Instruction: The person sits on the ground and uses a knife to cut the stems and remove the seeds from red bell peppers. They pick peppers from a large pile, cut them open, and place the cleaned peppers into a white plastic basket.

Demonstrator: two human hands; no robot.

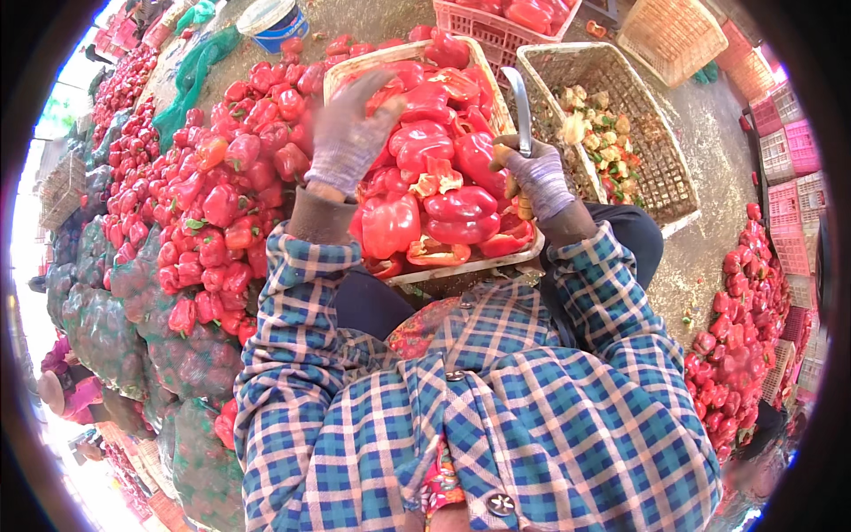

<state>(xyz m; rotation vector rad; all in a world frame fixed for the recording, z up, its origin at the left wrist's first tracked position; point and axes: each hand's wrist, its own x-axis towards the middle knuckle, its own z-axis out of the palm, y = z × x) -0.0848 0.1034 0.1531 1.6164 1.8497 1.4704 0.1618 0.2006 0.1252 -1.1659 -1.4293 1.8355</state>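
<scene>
Before me a plastic crate (465, 267) is heaped with cut and cored red bell peppers (391, 226). Over its left edge is my left hand (349, 130), in a knitted work glove, blurred by motion, fingers spread, with nothing seen in it. My right hand (537, 169), in a like glove with worn, yellowish fingertips, grips a knife (522, 110) over the crate's right side. The metal blade points up and away and is curved near its tip. A large pile of whole red bell peppers (223, 205) lies to the left of the crate.
Right of the crate, a dirty crate (665, 159) holds pepper cores (608, 146). Beyond stand a pink crate of peppers (479, 30), an upturned-looking crate (673, 40) and a bucket (274, 25). Filled net sacks (103, 332) lie left; another pepper pile (731, 339) and stacked crates (784, 206) are right.
</scene>
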